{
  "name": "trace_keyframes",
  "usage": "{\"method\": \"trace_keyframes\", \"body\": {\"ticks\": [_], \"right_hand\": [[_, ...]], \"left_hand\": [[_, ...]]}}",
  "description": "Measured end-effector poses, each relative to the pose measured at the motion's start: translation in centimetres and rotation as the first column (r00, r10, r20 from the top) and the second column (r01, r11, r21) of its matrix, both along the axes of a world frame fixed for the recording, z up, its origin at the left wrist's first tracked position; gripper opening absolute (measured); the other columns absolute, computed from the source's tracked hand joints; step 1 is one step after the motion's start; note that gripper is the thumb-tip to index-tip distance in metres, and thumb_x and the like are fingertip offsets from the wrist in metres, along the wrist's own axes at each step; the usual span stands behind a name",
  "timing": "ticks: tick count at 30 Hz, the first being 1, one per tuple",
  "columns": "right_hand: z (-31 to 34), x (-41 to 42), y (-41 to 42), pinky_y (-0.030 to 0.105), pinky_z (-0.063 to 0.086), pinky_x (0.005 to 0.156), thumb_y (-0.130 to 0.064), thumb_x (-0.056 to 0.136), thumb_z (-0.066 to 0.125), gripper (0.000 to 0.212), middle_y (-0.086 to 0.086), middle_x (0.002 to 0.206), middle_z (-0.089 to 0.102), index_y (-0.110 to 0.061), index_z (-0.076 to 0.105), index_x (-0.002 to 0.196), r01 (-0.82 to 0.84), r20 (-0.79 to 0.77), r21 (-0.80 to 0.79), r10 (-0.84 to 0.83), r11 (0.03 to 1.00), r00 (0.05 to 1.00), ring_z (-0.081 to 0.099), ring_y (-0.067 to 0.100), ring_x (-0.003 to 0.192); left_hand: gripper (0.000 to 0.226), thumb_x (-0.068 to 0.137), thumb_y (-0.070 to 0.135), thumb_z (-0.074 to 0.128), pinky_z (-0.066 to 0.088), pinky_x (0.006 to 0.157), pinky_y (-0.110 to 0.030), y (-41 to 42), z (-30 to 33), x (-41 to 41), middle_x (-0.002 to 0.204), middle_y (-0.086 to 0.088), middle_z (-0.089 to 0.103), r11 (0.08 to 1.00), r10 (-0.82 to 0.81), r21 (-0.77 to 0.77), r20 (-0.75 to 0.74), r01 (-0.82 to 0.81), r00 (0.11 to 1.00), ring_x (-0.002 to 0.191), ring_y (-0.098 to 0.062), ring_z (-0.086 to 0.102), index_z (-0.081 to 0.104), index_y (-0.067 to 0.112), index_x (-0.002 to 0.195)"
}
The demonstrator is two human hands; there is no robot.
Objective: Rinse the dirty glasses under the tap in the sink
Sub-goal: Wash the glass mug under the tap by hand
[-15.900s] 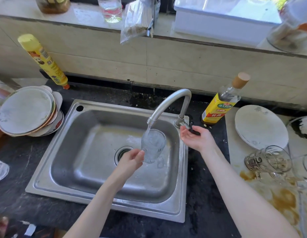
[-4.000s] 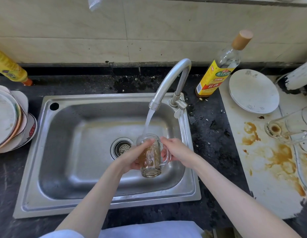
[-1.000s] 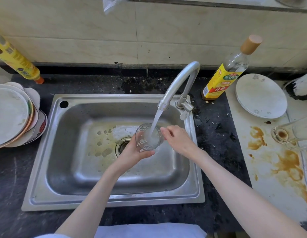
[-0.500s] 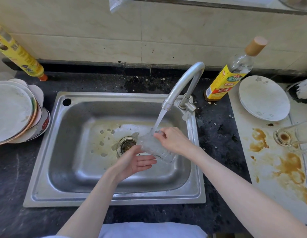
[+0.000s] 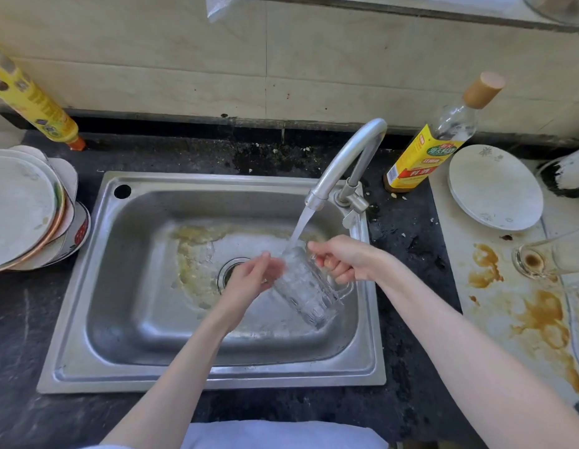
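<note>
Right hand [image 5: 344, 259] clenched round handle of clear ribbed glass mug [image 5: 306, 291], tilted over stainless steel sink [image 5: 216, 374] between both hands, mouth up under water from curved metal tap [image 5: 346, 160]; left hand [image 5: 252, 277] relaxed, fingers flat against mug's side; stained glass [image 5: 550, 256] well right of right hand.

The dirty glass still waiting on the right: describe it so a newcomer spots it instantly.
Start at the sink and go right, past the black counter, to the stained white board. At its right edge a clear glass lies on its side, brown dregs in its base, unlike the mug under the tap.
</note>
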State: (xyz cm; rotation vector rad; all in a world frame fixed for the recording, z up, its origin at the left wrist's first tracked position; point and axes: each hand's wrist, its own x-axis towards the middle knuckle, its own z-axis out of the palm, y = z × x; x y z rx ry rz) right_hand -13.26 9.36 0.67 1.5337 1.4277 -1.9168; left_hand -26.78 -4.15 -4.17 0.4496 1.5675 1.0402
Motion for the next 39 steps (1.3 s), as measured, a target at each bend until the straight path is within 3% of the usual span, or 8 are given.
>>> {"method": "trace_keyframes", "body": {"ticks": [3, 7, 14, 17, 22, 26, 33, 39], "right_hand": [[-0.4, 1.0, -0.4, 0.022, 0.011, 0.039, -0.032, 0.094, 0.050, 0.040, -0.009, 0.039, 0.022, -0.015, 0.041, 0.058, 0.141, -0.142, 0.071, -0.131, 0.987, 0.981, 0.014, 0.008, 0.033], [-0.6, 1.3, -1.5, 0.026, 0.016, 0.045, -0.025, 0.090, 0.054, 0.041, -0.009, 0.039, 0.027, -0.016, 0.041, 0.052, 0.252, -0.226, 0.256, -0.196, 0.933, 0.954, 0.019, 0.010, 0.036], [0.1, -0.1, -2.7, 0.019, 0.019, 0.047, -0.011, 0.076, 0.059, 0.038, 0.003, 0.048, 0.025, -0.012, 0.035, 0.047, 0.282, -0.446, 0.485, -0.044, 0.827, 0.894, 0.022, 0.006, 0.044], [-0.2, -0.3, -3.3, 0.026, 0.019, 0.051, -0.016, 0.068, 0.055, 0.036, -0.002, 0.046, 0.023, -0.018, 0.031, 0.042, 0.316, -0.480, 0.501, -0.045, 0.806, 0.876, 0.021, 0.008, 0.046], [-0.9, -0.1, -2.6, 0.035, 0.026, 0.056, -0.030, 0.074, 0.061, 0.041, 0.008, 0.050, 0.033, -0.004, 0.042, 0.048, 0.211, -0.384, 0.592, 0.041, 0.778, 0.923, 0.031, 0.017, 0.053], [-0.2, -0.4, -1.5, 0.029, 0.040, 0.074, -0.035, 0.090, 0.057, 0.034, -0.003, 0.068, 0.058, -0.017, 0.062, 0.062, 0.126, -0.266, 0.662, 0.075, 0.739, 0.961, 0.053, 0.010, 0.071], [-3.1, 1.7, -2.3, 0.049, 0.047, 0.095, -0.072, 0.077, 0.046, 0.067, 0.010, 0.120, 0.065, -0.020, 0.061, 0.116, 0.497, -0.321, -0.207, -0.538, 0.843, 0.780, 0.061, 0.027, 0.112], [-4.0, 0.7, -3.5, 0.042, 0.055, 0.075, -0.046, 0.092, 0.049, 0.043, 0.013, 0.112, 0.067, -0.012, 0.063, 0.114, 0.663, -0.306, -0.309, -0.732, 0.681, 0.609, 0.064, 0.029, 0.101]], "left_hand": [[0.040, 0.099, 0.033, 0.038, 0.040, 0.092, -0.019, 0.4, 1.9, -0.5, 0.083, 0.007, 0.072, 0.976, -0.146, 0.121, -0.246, 0.180, 0.958, 0.088, -0.003, 0.063, 0.068, 0.018, 0.078], [0.019, 0.092, 0.034, 0.053, 0.007, 0.114, -0.020, 1.5, 3.7, -1.0, 0.079, 0.017, 0.064, 0.811, -0.384, 0.019, -0.737, 0.585, 0.556, 0.079, 0.003, 0.059, 0.064, 0.021, 0.085], [0.036, 0.089, 0.033, 0.051, 0.045, 0.093, -0.032, 3.6, 5.5, 0.3, 0.113, 0.001, 0.067, 0.541, -0.756, -0.301, -0.584, 0.786, 0.296, 0.106, -0.018, 0.059, 0.057, 0.029, 0.124], [0.055, 0.073, 0.038, 0.046, 0.045, 0.094, -0.038, 4.2, 5.5, 0.3, 0.114, -0.007, 0.065, 0.528, -0.824, -0.302, -0.407, 0.794, 0.394, 0.107, -0.024, 0.058, 0.056, 0.019, 0.124], [0.034, 0.090, 0.012, 0.060, 0.049, 0.094, -0.025, 3.2, 4.8, 0.2, 0.116, -0.007, 0.065, 0.737, -0.675, 0.004, -0.053, 0.676, 0.736, 0.107, -0.015, 0.062, 0.056, 0.004, 0.122], [0.027, 0.088, -0.001, 0.056, 0.053, 0.088, -0.028, 3.4, 4.4, -0.1, 0.109, -0.010, 0.069, 0.862, -0.506, 0.099, 0.195, 0.496, 0.840, 0.102, -0.023, 0.066, 0.059, 0.005, 0.114], [0.029, 0.079, 0.011, 0.065, 0.052, 0.091, -0.033, 5.7, 5.6, -1.1, 0.107, -0.011, 0.070, 0.922, -0.386, 0.098, 0.292, 0.374, 0.875, 0.103, -0.025, 0.066, 0.064, 0.007, 0.107], [0.040, 0.084, 0.034, 0.050, 0.051, 0.089, -0.038, 7.2, 5.8, -1.0, 0.107, -0.018, 0.068, 0.946, -0.255, -0.039, 0.522, 0.322, 0.814, 0.098, -0.027, 0.066, 0.070, 0.001, 0.096]]}}
